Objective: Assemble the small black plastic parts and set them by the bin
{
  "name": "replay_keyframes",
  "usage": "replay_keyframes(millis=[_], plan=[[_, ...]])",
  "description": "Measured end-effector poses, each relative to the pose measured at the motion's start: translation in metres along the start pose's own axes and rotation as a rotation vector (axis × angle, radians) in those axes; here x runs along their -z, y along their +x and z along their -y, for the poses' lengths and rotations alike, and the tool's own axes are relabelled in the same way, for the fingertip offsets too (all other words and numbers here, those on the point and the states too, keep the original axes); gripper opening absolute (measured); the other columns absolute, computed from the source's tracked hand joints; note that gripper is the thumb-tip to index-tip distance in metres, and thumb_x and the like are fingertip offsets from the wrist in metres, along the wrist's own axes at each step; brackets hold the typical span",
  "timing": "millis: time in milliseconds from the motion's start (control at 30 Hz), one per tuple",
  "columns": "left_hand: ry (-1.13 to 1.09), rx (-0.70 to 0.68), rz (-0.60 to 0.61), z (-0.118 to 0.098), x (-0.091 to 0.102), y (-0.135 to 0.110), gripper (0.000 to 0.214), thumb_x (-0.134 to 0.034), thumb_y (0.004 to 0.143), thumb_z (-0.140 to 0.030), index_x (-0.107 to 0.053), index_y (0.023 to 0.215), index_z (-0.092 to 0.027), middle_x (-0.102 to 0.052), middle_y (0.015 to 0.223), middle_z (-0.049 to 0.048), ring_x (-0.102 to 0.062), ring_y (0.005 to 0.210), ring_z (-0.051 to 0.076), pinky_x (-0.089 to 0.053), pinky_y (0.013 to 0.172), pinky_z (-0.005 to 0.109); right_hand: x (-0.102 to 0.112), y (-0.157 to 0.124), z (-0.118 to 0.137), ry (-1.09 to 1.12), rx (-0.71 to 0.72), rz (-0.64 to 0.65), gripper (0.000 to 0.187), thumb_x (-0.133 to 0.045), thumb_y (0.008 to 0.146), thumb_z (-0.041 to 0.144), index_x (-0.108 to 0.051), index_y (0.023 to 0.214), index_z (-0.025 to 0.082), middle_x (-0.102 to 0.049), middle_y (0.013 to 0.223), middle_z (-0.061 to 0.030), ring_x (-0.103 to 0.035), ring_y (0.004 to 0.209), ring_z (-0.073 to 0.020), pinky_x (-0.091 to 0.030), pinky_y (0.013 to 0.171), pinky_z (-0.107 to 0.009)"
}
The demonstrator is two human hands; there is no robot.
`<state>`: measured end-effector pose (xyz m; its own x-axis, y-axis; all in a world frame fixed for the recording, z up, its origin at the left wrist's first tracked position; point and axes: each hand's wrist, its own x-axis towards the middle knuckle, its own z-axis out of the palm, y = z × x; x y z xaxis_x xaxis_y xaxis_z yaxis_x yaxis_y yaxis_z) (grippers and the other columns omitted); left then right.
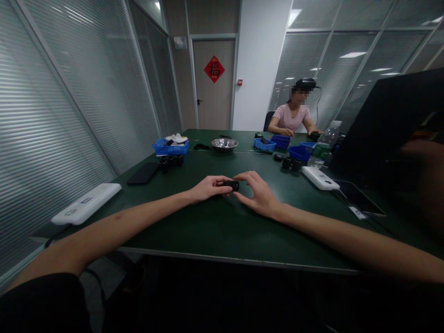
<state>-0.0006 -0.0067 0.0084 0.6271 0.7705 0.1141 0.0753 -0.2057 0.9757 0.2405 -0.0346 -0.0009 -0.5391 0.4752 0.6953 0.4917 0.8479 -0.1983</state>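
My left hand (207,188) grips a small black block-like piece (233,185) between thumb and fingers, just above the middle of the green table (204,226). The piece's right end sticks out toward my right hand; what kind of thing it is I cannot make out. My right hand (257,194) is close by on the right, its thumb and fingers apart around that end. It appears not to hold the piece.
Beyond my hands stand a metal bowl (225,145), a blue basket (170,148) and several blue bins (300,153). A white power bank (319,178), a water bottle (324,145) and a black panel (388,125) are on the right. A dark phone (143,174) and a white device (86,203) lie left. Another person (293,115) sits across.
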Motion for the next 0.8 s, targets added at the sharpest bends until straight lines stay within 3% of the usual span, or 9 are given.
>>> replay_keyframes(millis=[133, 267, 400, 667, 800], plan=[[0.001, -0.004, -0.010, 0.0009, 0.0002, 0.0000, 0.055, -0.083, 0.082, -0.035, -0.067, 0.128, -0.010, -0.076, 0.101, 0.0102, -0.071, 0.086, 0.018, -0.053, 0.088, 0.034, 0.0004, 0.0006, 0.0000, 0.003, -0.004, 0.014, 0.025, -0.066, 0.097, 0.028, -0.060, 0.121, 0.024, -0.067, 0.111, -0.0092, -0.062, 0.104, -0.0290, -0.055, 0.089, -0.048], [-0.025, 0.008, -0.003, 0.0043, 0.0003, 0.0018, 0.055, -0.084, 0.081, -0.037, -0.067, 0.126, -0.009, -0.076, 0.096, 0.0090, -0.070, 0.083, 0.017, -0.053, 0.086, 0.034, 0.0009, 0.0003, 0.0002, 0.021, 0.038, 0.010, 0.028, -0.066, 0.096, 0.025, -0.059, 0.123, 0.024, -0.065, 0.115, -0.0106, -0.061, 0.108, -0.0294, -0.055, 0.092, -0.049], [-0.040, -0.018, 0.002, 0.0061, 0.0012, 0.0027, 0.053, -0.084, 0.082, -0.036, -0.068, 0.125, -0.010, -0.075, 0.105, 0.0103, -0.070, 0.084, 0.016, -0.053, 0.086, 0.032, 0.0003, -0.0001, -0.0001, 0.003, 0.005, -0.009, 0.033, -0.069, 0.095, 0.028, -0.058, 0.126, 0.023, -0.064, 0.117, -0.0112, -0.060, 0.110, -0.0299, -0.055, 0.093, -0.049], [-0.021, 0.000, 0.008, 0.0046, 0.0013, 0.0019, 0.055, -0.083, 0.082, -0.037, -0.066, 0.126, -0.009, -0.076, 0.098, 0.0104, -0.071, 0.084, 0.017, -0.052, 0.087, 0.033, 0.0013, -0.0001, 0.0003, 0.027, 0.039, 0.013, 0.028, -0.065, 0.097, 0.024, -0.058, 0.124, 0.025, -0.065, 0.117, -0.0105, -0.061, 0.109, -0.0293, -0.054, 0.093, -0.049], [-0.023, -0.020, 0.001, 0.0033, 0.0007, 0.0019, 0.052, -0.084, 0.081, -0.036, -0.068, 0.124, -0.011, -0.075, 0.107, 0.0114, -0.070, 0.084, 0.016, -0.053, 0.087, 0.033, 0.0004, -0.0002, 0.0003, 0.014, -0.008, -0.014, 0.035, -0.068, 0.095, 0.029, -0.057, 0.128, 0.025, -0.064, 0.118, -0.0110, -0.060, 0.110, -0.0305, -0.054, 0.093, -0.050]])
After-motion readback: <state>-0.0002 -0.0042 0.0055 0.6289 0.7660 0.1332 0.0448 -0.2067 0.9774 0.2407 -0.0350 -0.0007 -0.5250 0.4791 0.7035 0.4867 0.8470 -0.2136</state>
